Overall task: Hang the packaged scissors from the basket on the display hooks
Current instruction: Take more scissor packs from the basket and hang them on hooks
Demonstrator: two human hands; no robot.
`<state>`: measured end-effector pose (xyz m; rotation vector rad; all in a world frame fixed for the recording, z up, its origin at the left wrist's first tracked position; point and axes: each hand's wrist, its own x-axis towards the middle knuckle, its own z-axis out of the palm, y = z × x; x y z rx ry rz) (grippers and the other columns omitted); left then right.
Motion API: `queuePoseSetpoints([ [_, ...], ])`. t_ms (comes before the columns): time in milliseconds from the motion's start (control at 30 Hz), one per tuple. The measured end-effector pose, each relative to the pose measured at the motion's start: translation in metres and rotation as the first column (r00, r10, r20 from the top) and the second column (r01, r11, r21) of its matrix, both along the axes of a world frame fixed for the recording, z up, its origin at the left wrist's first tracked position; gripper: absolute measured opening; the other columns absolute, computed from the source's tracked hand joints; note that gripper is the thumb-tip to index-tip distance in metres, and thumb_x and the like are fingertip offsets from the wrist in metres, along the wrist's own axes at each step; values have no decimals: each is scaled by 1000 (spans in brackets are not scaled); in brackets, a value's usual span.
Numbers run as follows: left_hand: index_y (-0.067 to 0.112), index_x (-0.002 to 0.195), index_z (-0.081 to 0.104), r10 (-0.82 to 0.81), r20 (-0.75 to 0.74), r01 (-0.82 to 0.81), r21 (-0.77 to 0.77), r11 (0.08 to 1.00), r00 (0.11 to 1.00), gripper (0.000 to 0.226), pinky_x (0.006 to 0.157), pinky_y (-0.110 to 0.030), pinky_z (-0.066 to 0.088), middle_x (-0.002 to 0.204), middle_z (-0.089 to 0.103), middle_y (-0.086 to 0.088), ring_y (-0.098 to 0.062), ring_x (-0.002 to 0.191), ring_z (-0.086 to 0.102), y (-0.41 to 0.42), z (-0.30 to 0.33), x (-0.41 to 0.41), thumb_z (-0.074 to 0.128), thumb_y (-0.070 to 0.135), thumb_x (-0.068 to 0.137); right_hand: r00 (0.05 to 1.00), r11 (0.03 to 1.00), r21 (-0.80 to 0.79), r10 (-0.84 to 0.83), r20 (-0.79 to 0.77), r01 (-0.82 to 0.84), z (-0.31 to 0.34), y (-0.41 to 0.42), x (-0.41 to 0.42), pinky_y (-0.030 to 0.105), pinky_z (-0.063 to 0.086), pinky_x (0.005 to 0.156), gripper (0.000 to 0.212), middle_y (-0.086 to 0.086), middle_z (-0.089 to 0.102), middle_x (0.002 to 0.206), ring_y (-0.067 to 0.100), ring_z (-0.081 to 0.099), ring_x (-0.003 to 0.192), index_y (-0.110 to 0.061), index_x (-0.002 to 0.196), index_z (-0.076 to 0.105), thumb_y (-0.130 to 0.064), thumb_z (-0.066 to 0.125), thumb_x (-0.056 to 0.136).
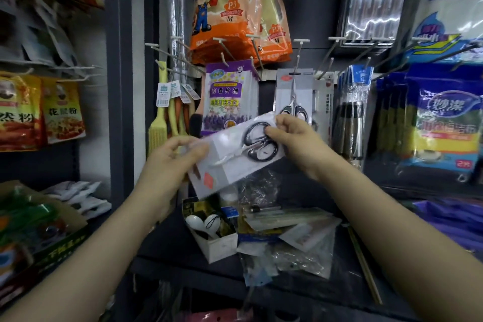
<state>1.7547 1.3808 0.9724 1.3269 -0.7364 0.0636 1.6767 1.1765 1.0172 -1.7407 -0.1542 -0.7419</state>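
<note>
A packaged pair of scissors (230,162) on a white-grey card lies tilted, almost sideways, in front of the display wall. My left hand (170,162) pinches its lower left end. My right hand (295,138) grips its upper right end, over the black scissor handles. Behind my right hand another packaged pair of scissors (294,94) hangs upright on a display hook (298,57). The basket is not in view.
Hooks carry purple sachet packs (227,99), orange glove packs (235,8), yellow brushes (162,112) and blue cloth packs (444,123). A shelf below holds a small white box of goods (214,240) and loose packets. Spice bags (39,110) hang at left.
</note>
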Motion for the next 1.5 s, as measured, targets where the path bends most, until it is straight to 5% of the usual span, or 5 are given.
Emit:
queuePoseSetpoints([
  [400, 46, 120, 48, 330, 371, -340, -41, 939, 868, 41, 70, -35, 55, 84, 70, 1, -5, 69, 60, -5, -39, -13, 56, 21, 89, 993, 658, 744, 92, 77, -118, -115, 39, 23, 40, 56, 86, 26, 17, 69, 107, 22, 69, 85, -3, 120, 54, -12, 46, 96],
  [600, 21, 128, 44, 9, -10, -10, -171, 985, 1000, 53, 72, -25, 59, 94, 72, 3, -10, 85, 71, -19, -31, -28, 64, 5, 81, 937, 411, 856, 280, 209, -314, -109, 59, 15, 39, 59, 79, 31, 18, 74, 93, 25, 71, 86, 5, 108, 60, -13, 37, 99],
  [767, 17, 90, 64, 212, 67, -211, -11, 977, 975, 9, 81, -46, 55, 87, 71, -2, -19, 83, 67, -40, -54, -27, 58, 11, 86, 971, 810, 555, -68, -228, 187, -99, 56, 2, 21, 53, 58, 42, 6, 60, 102, 12, 60, 79, -5, 127, 46, -22, 59, 91],
  [900, 36, 90, 56, 72, 237, -100, 108, 989, 969, 30, 75, -32, 55, 89, 68, 13, 0, 78, 66, -40, -44, -18, 58, 7, 86, 986, 966, 197, -167, -24, 168, -71, 26, -8, 19, 50, 73, 34, 2, 63, 102, 10, 61, 88, -13, 124, 50, -17, 58, 90],
  [1500, 15, 106, 60, 181, 612, -310, 112, 944, 770, 20, 75, -28, 51, 93, 71, -3, -15, 79, 65, -87, 55, -15, 53, 15, 88, 868, 900, 238, -421, 263, 364, 86, -48, 12, 51, 54, 77, 10, 14, 62, 85, 24, 62, 74, -17, 79, 50, -20, 55, 86],
])
